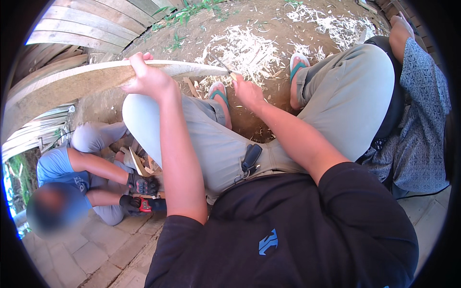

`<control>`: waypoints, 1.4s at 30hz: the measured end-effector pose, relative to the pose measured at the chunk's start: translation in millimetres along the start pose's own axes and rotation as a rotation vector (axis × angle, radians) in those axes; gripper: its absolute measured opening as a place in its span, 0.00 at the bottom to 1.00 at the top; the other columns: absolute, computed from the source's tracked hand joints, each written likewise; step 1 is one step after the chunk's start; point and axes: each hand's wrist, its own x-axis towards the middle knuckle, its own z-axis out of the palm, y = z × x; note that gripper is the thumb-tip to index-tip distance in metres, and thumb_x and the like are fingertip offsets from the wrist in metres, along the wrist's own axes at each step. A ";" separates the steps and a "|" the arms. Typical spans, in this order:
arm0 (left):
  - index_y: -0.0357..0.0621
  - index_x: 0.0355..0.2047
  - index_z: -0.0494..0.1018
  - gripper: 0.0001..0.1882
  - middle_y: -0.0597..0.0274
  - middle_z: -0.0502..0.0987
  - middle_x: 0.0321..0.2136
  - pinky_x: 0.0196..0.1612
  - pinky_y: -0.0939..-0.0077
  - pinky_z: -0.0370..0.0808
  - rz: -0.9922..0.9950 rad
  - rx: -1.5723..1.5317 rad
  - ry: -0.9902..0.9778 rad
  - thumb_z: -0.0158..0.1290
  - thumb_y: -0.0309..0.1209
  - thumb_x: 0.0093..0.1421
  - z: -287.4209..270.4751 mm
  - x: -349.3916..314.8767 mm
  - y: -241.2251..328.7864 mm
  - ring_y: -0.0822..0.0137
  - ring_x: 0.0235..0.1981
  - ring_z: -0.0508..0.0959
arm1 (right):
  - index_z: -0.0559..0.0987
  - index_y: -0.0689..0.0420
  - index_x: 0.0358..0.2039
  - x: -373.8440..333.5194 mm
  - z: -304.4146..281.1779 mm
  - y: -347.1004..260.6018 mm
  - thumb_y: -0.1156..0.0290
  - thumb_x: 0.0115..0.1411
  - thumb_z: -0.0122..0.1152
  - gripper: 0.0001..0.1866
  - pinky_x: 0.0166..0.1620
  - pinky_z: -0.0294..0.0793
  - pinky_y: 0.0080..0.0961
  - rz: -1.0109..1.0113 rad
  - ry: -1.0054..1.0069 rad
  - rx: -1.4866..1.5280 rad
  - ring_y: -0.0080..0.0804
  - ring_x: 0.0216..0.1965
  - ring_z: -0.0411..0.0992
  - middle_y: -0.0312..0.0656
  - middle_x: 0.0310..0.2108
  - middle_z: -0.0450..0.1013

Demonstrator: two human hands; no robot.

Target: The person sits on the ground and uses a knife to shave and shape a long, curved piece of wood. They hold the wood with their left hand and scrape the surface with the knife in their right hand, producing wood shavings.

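A long pale wooden board reaches in from the left edge and runs over my left knee. My left hand is wrapped round it close to its narrower end, thumb and fingers on opposite sides. My right hand is closed round the light wooden handle of a knife. The knife's thin dark blade points up and left, beside the tip of the board. Whether the blade touches the wood I cannot tell.
Pale wood shavings litter the dirt beyond my sandalled feet. At left, a co-worker in dark gloves holds a red and black tool. Patterned cloth on another person is close at right. A plank wall stands at far left.
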 end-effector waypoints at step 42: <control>0.31 0.48 0.61 0.24 0.56 0.72 0.29 0.42 0.67 0.69 -0.017 -0.018 0.057 0.54 0.27 0.52 0.4 -7.2 8.2 0.65 0.31 0.72 | 0.77 0.59 0.47 -7.3 -2.5 -18.3 0.55 0.71 0.43 0.22 0.43 0.78 0.52 0.108 -0.030 0.060 0.57 0.37 0.80 0.60 0.34 0.79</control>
